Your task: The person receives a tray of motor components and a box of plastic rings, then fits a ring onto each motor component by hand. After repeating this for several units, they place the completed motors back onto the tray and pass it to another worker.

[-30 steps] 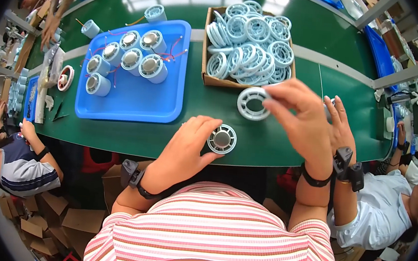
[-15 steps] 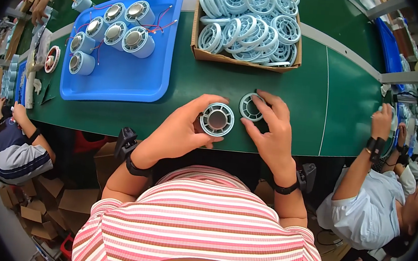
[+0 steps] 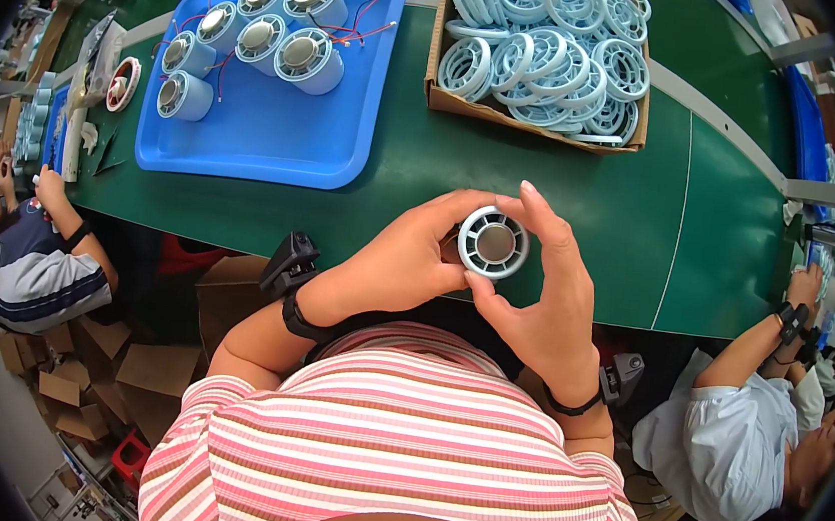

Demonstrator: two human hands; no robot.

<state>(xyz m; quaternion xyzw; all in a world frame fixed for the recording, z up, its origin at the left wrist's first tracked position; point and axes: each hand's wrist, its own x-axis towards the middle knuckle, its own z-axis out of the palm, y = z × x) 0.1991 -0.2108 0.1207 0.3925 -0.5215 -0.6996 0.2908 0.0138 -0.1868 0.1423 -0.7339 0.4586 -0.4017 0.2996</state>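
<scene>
My left hand is wrapped round a light-blue cylindrical housing, held upright with its end facing up. A pale spoked ring sits over that end, around a round silver metal centre. My right hand pinches the ring's rim between thumb and fingers, its index finger raised. Whether the ring is fully seated cannot be seen. Beyond my hands, a blue tray carries several similar light-blue housings with silver centres and thin red and black wires.
A cardboard box heaped with light-blue spoked rings stands at the far right of my hands. A red-and-white round part lies left of the tray on the green table. Co-workers sit on both sides; cardboard boxes lie on the floor at left.
My right hand has moved left, bringing the ring from the table onto the end of the housing. My left hand and the housing have shifted slightly right in view.
</scene>
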